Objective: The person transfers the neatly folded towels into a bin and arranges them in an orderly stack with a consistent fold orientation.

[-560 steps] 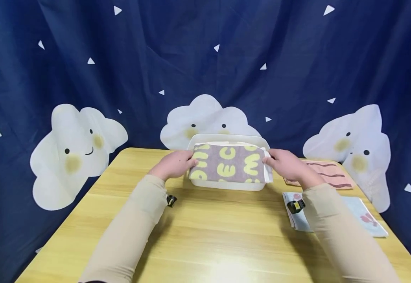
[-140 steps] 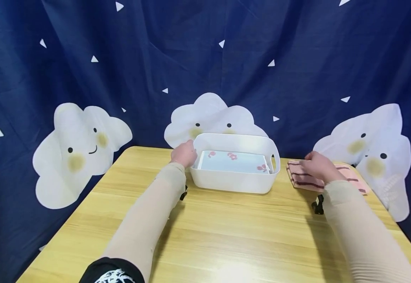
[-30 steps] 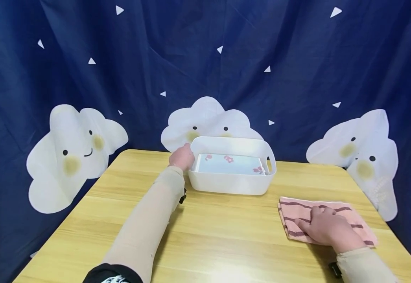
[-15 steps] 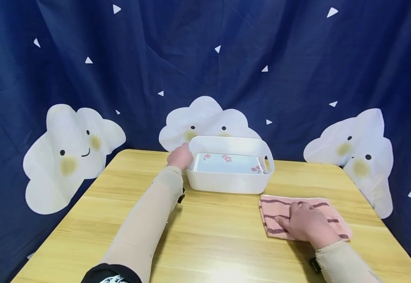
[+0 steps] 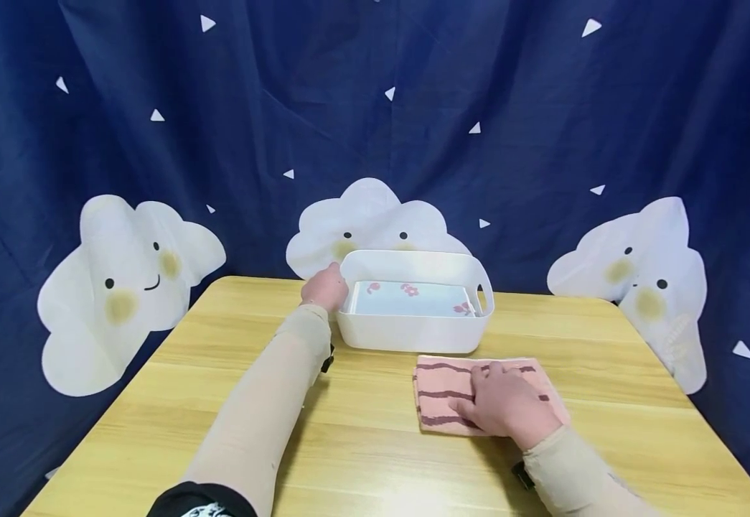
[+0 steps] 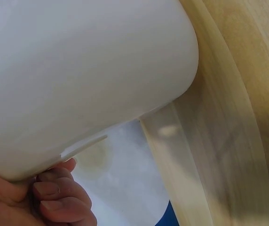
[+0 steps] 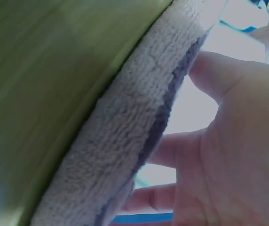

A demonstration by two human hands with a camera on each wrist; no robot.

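A pink face towel with dark red stripes (image 5: 446,396) lies folded flat on the table. My right hand (image 5: 509,403) rests on top of it, thumb and fingers spread. In the right wrist view the fairly straight fingers (image 7: 165,148) meet the face of the towel (image 7: 111,127), whose thick folded edge sits just off the table. A white storage bin (image 5: 413,334) stands behind and left of the towel. It holds a light blue towel with pink flowers (image 5: 413,298). My left hand (image 5: 324,289) grips the bin's left end; its fingers (image 6: 66,200) curl at the rim in the left wrist view.
The wooden table (image 5: 375,459) reaches back to a dark blue curtain (image 5: 323,86) printed with white clouds. The bin's right end has a cut-out handle (image 5: 481,296). My left forearm (image 5: 258,409) crosses the left half of the table.
Over the last second my right hand has slid the striped towel left across the table, to in front of the bin. Earlier it lay at the back right. My left hand stays on the bin.
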